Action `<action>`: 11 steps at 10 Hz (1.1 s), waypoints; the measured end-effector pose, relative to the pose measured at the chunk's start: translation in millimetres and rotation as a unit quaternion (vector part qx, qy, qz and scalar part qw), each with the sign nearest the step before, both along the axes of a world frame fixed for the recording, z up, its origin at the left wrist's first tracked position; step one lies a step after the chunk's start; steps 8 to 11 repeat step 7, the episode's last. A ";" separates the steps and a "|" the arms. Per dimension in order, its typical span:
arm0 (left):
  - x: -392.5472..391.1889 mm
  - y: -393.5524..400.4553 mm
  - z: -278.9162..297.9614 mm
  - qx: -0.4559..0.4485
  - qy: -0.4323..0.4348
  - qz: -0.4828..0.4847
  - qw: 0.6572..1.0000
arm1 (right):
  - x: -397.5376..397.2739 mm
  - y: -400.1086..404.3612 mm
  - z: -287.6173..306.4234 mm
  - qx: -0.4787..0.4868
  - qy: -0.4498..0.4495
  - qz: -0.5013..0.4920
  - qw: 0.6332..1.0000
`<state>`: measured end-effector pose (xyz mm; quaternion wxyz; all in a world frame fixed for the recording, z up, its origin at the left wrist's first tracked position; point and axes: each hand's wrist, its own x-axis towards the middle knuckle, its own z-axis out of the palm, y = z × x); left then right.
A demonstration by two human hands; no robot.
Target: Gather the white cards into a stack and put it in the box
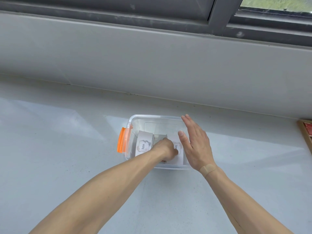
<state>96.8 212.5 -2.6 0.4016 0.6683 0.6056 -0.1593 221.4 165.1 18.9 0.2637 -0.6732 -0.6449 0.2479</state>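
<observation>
A clear plastic box [135, 119] with an orange latch [121, 142] stands on the pale counter. Inside it lie white cards printed "love.": one stack [143, 146] at the left and another stack [177, 158] at the right. My left hand [166, 149] reaches down into the box, fingers closed on the right-hand stack of cards. My right hand [196, 146] hovers flat and open over the box's right rim, fingers together and pointing away, holding nothing. A plaster sits on its wrist.
A grey wall and a dark window frame [219, 17] rise behind the counter. A wooden-framed tray [305, 132] pokes in at the right edge.
</observation>
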 end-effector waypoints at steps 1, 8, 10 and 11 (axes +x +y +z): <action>1.1 -0.9 -0.4 0.007 0.006 -0.015 1.000 | -0.2 -1.6 0.1 0.011 -0.014 0.004 1.000; -34.6 -31.1 55.9 0.115 -0.044 0.047 0.991 | 9.8 -45.6 31.5 0.008 -0.158 -0.022 0.987; -34.6 -31.1 55.9 0.115 -0.044 0.047 0.991 | 9.8 -45.6 31.5 0.008 -0.158 -0.022 0.987; -34.6 -31.1 55.9 0.115 -0.044 0.047 0.991 | 9.8 -45.6 31.5 0.008 -0.158 -0.022 0.987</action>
